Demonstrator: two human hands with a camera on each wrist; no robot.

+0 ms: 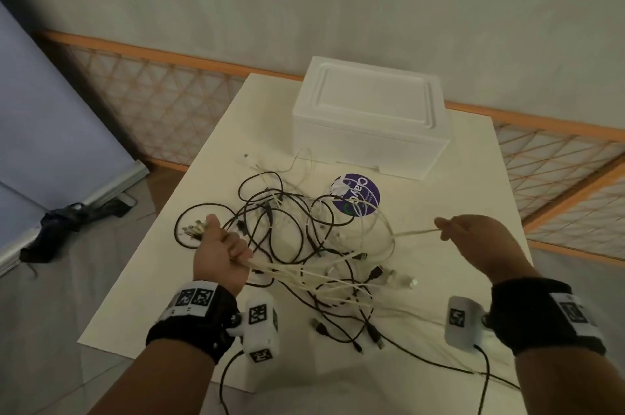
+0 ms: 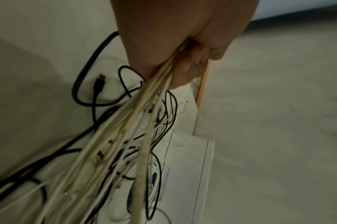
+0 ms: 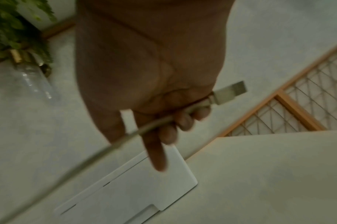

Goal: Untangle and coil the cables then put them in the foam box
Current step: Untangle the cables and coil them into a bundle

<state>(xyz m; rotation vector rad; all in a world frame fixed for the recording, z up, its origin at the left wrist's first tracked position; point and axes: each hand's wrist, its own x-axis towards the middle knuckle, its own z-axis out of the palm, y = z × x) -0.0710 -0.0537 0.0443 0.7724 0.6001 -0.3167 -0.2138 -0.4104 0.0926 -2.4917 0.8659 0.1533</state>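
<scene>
Across the table [image 1: 439, 296] sprawled black and white cables [image 1: 304, 245]; the left hand [image 1: 220, 255] clutched a bundle, the right hand [image 1: 473, 235] gripped one white cable [image 3: 192, 109] before the closed foam box [image 1: 368, 117].

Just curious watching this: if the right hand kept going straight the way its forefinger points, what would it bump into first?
Probably the foam box: the right hand points toward it, though depth is unclear.

dim light. pale grey wall [image 1: 338, 2] behind. low orange wooden lattice rail [image 1: 162, 103] along its foot. white counter [image 1: 128, 306] in the middle. grey tiled floor [image 1: 61, 296] below. blue board [image 1: 50, 127] leaning at left. green plant [image 3: 14, 27] by the wall.
</scene>
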